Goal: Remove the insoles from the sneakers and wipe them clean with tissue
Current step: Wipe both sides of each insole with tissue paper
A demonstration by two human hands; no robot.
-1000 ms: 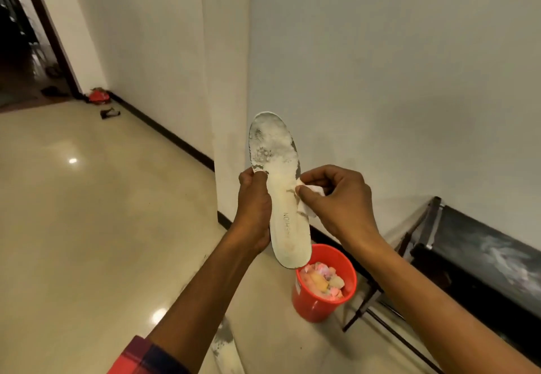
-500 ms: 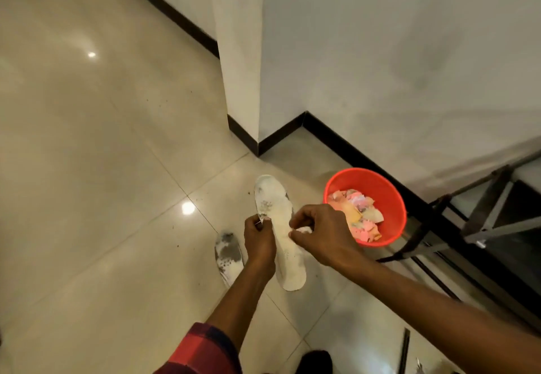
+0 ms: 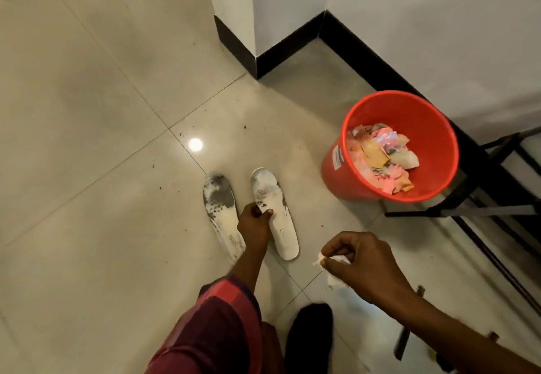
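Two white insoles lie side by side on the tiled floor. The left insole (image 3: 220, 207) has dark dirt over its toe half. The right insole (image 3: 278, 218) looks paler, with a few grey marks near the toe. My left hand (image 3: 254, 223) is low between them, its thumb and fingers pinching the inner edge of the right insole. My right hand (image 3: 358, 262) is held higher and to the right, fingers closed on a crumpled white tissue (image 3: 333, 268). No sneakers are clearly visible.
A red bucket (image 3: 409, 104) holding paper scraps stands right of the insoles, against the black skirting. A black metal frame (image 3: 480, 198) sits at the right. A wall corner (image 3: 234, 16) juts out ahead. A dark foot (image 3: 308, 341) is below.
The insole went from raised in front of the wall down to the floor beside the other one. My right hand came off it with the tissue and moved right. The view tilted downward.
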